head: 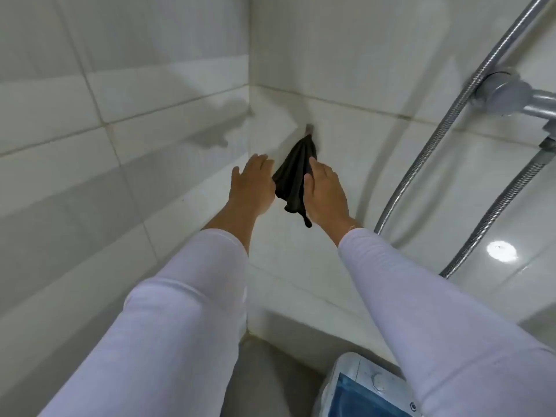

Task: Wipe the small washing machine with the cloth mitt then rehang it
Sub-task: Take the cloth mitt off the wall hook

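A black cloth mitt [293,179] hangs from a small hook [309,128] on the white tiled wall near the corner. My right hand [326,192] lies against the mitt's right edge, its fingers touching the fabric; whether they pinch it I cannot tell. Just left of the mitt, my left hand [252,185] is flat and open with fingers spread, holding nothing. Both arms wear white sleeves. The small washing machine [358,389], white with a blue lid, shows at the bottom edge, partly hidden by my right sleeve.
White wall tiles meet in a corner [248,121] left of the mitt. A chrome shower hose [445,121] and a grey wall bracket [505,91] run along the right. Grey floor [270,371] lies below, beside the machine.
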{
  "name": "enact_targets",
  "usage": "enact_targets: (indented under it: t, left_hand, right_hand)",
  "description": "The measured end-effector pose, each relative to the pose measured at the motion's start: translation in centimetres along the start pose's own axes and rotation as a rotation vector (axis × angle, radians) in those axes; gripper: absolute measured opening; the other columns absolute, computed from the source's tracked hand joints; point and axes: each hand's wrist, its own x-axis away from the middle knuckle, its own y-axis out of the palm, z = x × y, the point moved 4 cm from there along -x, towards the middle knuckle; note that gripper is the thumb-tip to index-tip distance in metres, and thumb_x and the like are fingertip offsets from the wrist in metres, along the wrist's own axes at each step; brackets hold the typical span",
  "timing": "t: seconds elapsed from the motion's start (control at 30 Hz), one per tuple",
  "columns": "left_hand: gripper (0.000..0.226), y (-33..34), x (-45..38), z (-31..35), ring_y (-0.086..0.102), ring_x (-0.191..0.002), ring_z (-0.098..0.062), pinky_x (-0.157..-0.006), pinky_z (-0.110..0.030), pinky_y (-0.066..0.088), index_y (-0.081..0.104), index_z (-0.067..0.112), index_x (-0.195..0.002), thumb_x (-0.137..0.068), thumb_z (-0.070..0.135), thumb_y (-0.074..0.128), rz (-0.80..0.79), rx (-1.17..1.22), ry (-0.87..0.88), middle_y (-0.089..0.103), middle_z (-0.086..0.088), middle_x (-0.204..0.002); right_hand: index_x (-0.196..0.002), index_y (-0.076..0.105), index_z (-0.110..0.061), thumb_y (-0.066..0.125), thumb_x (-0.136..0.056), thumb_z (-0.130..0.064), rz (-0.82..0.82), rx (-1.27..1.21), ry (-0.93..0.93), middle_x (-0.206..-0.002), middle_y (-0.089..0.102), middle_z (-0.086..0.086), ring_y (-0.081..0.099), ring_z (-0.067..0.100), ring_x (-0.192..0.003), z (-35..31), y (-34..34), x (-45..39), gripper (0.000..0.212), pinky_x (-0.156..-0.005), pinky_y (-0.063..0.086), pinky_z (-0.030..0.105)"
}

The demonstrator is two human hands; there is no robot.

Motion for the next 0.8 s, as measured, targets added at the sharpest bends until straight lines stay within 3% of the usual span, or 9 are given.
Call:
enact_targets:
  t: [0.1,0.2,0.37,0.43,0.5,0.67,0.73,0.8]
  left_hand:
    - [0.045,0.8,-2.1,-0.1,0.032,-0.138,-0.018,-0.105,-0.038,0.032,0.032,0.016,-0.143,-0.098,0.017,0.036,-0.017,0.053,-0.034,0.030,-0.001,-0.152]
    - [0.043,1.7,-3.7,0.4,0.046,-0.126,-0.023,-0.097,-0.037,0.036,0.037,0.016,-0.139,-0.096,0.013,0.037,-0.062,0.148,-0.062,0.045,-0.005,-0.140]
    - [0.037,2.8,-5.5,0.4,0.052,-0.118,-0.027,-0.095,-0.040,0.038,0.045,0.016,-0.133,-0.098,0.022,0.033,-0.055,0.355,-0.182,0.056,-0.006,-0.129]
    - [0.036,3.0,-5.8,0.3,0.056,-0.112,-0.028,-0.094,-0.042,0.042,0.049,0.014,-0.128,-0.097,0.028,0.036,-0.071,0.455,-0.220,0.061,-0.006,-0.123]
    - [0.035,3.2,-6.1,0.1,0.058,-0.109,-0.028,-0.095,-0.044,0.045,0.052,0.014,-0.124,-0.095,0.032,0.042,-0.104,0.555,-0.239,0.063,-0.007,-0.118]
    - [0.026,3.1,-6.3,-0.5,0.062,-0.100,-0.026,-0.086,-0.036,0.049,0.062,0.014,-0.110,-0.092,0.029,0.051,-0.138,0.558,-0.178,0.066,-0.005,-0.108]
    - [0.023,3.0,-6.3,-1.0,0.060,-0.092,-0.022,-0.077,-0.028,0.043,0.060,0.012,-0.108,-0.092,0.026,0.050,-0.138,0.585,-0.180,0.066,-0.004,-0.104]
    - [0.021,2.7,-6.1,-1.4,0.056,-0.084,-0.020,-0.073,-0.024,0.037,0.058,0.011,-0.106,-0.094,0.026,0.048,-0.116,0.618,-0.191,0.065,-0.004,-0.096]
  right_hand:
    - [-0.140,0.037,-0.006,0.031,-0.100,-0.020,0.128,-0.058,0.066,-0.137,0.049,0.013,0.044,0.026,-0.127,0.7,0.5,-1.7,0.043,-0.103,0.038,0.033]
    - [-0.124,0.052,-0.002,0.032,-0.098,-0.015,0.240,-0.137,0.129,-0.113,0.062,0.017,0.056,0.030,-0.103,1.3,1.1,-2.9,0.035,-0.088,0.046,0.036]
    - [-0.107,0.055,-0.003,0.031,-0.099,-0.017,0.260,-0.263,0.281,-0.080,0.058,0.007,0.051,0.022,-0.070,2.0,1.4,-4.6,0.030,-0.062,0.037,0.025]
    - [-0.107,0.056,-0.004,0.034,-0.098,-0.018,0.257,-0.278,0.330,-0.082,0.056,0.002,0.049,0.016,-0.068,2.2,1.5,-5.1,0.028,-0.059,0.035,0.020]
    - [-0.108,0.058,-0.005,0.040,-0.096,-0.019,0.249,-0.290,0.371,-0.087,0.060,0.003,0.052,0.016,-0.074,2.2,1.6,-5.4,0.025,-0.066,0.038,0.020]
    - [-0.102,0.061,-0.006,0.049,-0.092,-0.022,0.197,-0.323,0.378,-0.098,0.071,0.014,0.066,0.031,-0.089,2.0,2.7,-6.0,0.023,-0.087,0.052,0.041]
    - [-0.094,0.061,-0.005,0.048,-0.092,-0.020,0.161,-0.292,0.349,-0.090,0.070,0.013,0.066,0.033,-0.086,1.9,2.8,-6.3,0.020,-0.081,0.052,0.038]
    - [-0.085,0.058,-0.009,0.047,-0.092,-0.019,0.149,-0.243,0.332,-0.076,0.064,0.006,0.060,0.028,-0.077,1.9,2.7,-6.2,0.016,-0.066,0.044,0.025]
